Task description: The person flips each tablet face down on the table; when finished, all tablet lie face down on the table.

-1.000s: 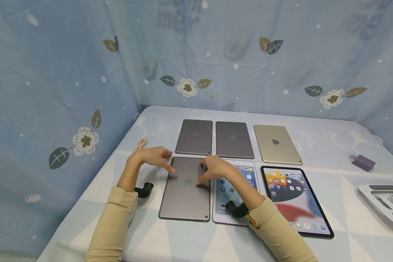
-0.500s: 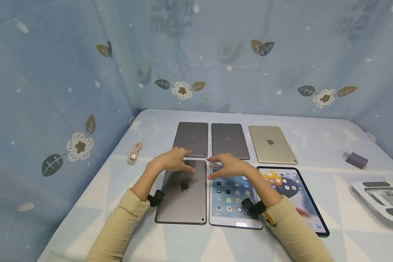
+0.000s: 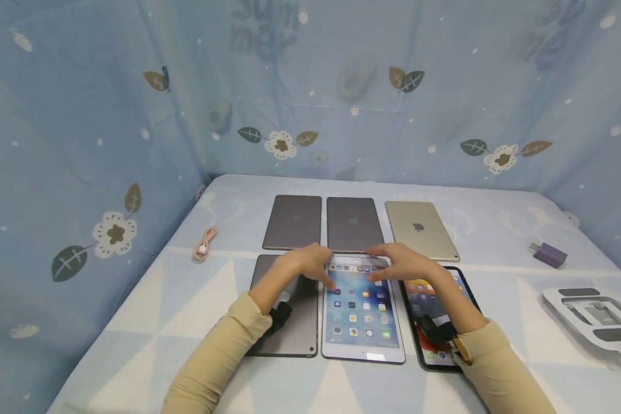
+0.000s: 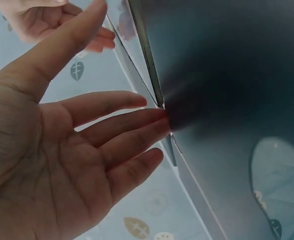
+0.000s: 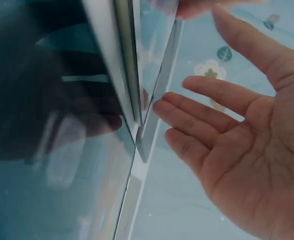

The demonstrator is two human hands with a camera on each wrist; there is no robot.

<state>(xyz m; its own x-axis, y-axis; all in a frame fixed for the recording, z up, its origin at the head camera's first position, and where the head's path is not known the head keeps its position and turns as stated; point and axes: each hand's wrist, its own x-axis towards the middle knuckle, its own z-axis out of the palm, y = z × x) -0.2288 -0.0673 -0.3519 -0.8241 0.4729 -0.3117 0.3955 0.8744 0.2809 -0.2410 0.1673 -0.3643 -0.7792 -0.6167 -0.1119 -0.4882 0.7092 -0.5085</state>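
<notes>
A white-framed tablet (image 3: 363,347) lies screen up in the front row, its display lit with app icons. Over its upper left corner reaches my left hand (image 3: 307,263), fingers extended and thumb apart. My right hand (image 3: 405,265) is at the upper right corner in the same spread pose. Neither hand grips anything; whether fingertips touch the tablet, I cannot tell. Left of it lies a grey tablet (image 3: 302,328), back up, partly under my left forearm. To the right, a black-framed tablet (image 3: 413,330) with a lit screen is partly covered by my right forearm.
Behind are two dark grey tablets (image 3: 293,221) (image 3: 354,224) and a gold tablet (image 3: 420,230), all back up. A coiled pink cable (image 3: 204,243) lies at left. A purple plug charger (image 3: 549,255) and a white folding stand (image 3: 595,319) are at right.
Both hands have moved right, from above the grey tablet to the upper corners of the white-framed one. The view has shifted slightly. The tablets keep their arrangement.
</notes>
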